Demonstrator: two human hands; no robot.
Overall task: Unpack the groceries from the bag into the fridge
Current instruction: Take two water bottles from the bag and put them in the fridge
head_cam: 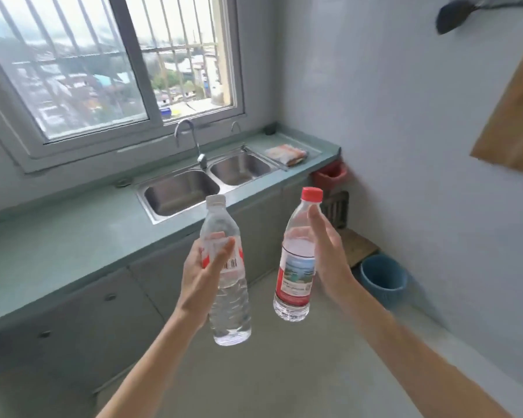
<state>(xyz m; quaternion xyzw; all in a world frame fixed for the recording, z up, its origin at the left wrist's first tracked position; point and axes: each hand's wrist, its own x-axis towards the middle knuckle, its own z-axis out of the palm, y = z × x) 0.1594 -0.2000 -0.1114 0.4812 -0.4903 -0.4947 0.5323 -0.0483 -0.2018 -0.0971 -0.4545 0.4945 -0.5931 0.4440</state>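
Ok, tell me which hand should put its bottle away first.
Left, probably: the left hand curls round the white-capped bottle at its label, gripping firmer than the right hand, whose fingers lie straighter along the red-capped bottle. No fridge shows.

Open floor (284, 372) lies at 6 o'clock. The surface (58, 236) and its faucet (197, 147) block 9 to 12 o'clock; a blue bin (387, 292) and the wall (435, 146) close off 3 o'clock.

The white-capped bottle (228, 297) bears a barcode (232, 263); no label print is legible.
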